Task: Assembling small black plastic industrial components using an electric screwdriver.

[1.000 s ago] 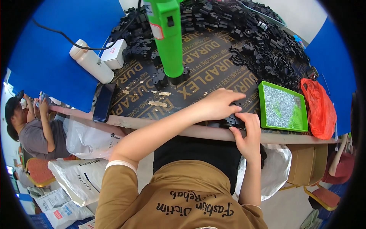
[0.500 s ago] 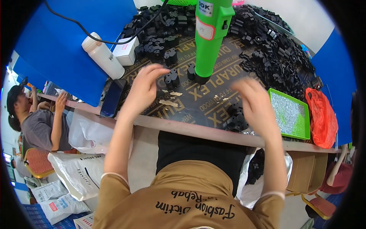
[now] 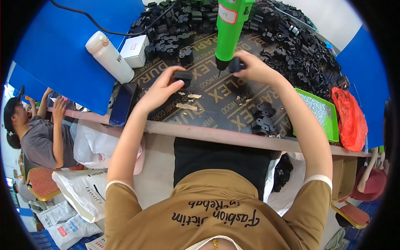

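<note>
Both hands have moved since the earlier frame: the right hand (image 3: 258,71) has come up from the near side of the tabletop (image 3: 208,112) to the green driver (image 3: 230,33), and the left hand (image 3: 160,89) now has its fingers closed. Across the tabletop's back and right spreads a heap of black parts (image 3: 312,66). Upright over the middle stands the driver, top out of view, its thin bit (image 3: 219,74) pointing down. The green tray (image 3: 333,123) sits partly behind the right forearm (image 3: 306,125); a low sweep of that arm could tip it. Near the front edge lies a cluster of loose black parts (image 3: 263,118), which the right hand partly hid half a second ago.

The right hand grips the right block (image 3: 236,64) just beside the driver's tip; whether they touch, I cannot tell. With so little room, a careless shift could knock the driver or scrape fingers. The left hand pinches the left block (image 3: 182,78), which could slip if the hold loosens. Neither hand clearly held a block earlier. Brown flakes (image 3: 186,106) lie nearby.
</note>
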`<state>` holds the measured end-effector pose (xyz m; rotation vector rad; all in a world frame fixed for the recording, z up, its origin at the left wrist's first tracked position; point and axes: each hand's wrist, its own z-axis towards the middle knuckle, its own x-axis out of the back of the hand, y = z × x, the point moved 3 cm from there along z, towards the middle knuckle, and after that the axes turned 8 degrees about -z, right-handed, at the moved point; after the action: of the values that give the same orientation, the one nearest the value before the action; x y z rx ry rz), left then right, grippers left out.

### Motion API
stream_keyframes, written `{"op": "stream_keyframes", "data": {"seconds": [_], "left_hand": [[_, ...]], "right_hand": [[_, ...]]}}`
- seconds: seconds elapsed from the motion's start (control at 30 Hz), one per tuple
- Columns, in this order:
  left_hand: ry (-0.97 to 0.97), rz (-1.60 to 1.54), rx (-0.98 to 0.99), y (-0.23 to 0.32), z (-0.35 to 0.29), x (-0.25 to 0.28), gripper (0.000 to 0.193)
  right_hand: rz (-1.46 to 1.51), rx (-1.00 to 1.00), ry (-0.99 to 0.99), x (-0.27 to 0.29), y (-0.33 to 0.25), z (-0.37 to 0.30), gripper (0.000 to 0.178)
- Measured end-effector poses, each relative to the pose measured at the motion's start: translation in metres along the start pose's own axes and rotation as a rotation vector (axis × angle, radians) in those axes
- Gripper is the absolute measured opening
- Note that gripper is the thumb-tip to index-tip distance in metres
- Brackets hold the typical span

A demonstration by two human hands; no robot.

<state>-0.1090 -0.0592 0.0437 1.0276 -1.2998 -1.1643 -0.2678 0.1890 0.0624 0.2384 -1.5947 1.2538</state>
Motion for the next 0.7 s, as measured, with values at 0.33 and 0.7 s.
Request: {"op": "stream_keyframes", "data": {"seconds": [0.33,0.7], "left_hand": [[-0.479,-1.627,0.186,0.024,-0.047,-0.112,0.067],[-0.317,-1.363,0.185,0.028,-0.039,-0.138,0.058]], "right_hand": [[1.359,0.016,0.112,0.008,-0.045,-0.139,0.082],[1.695,0.081,0.086,0.012,-0.059,-0.150,0.070]]}}
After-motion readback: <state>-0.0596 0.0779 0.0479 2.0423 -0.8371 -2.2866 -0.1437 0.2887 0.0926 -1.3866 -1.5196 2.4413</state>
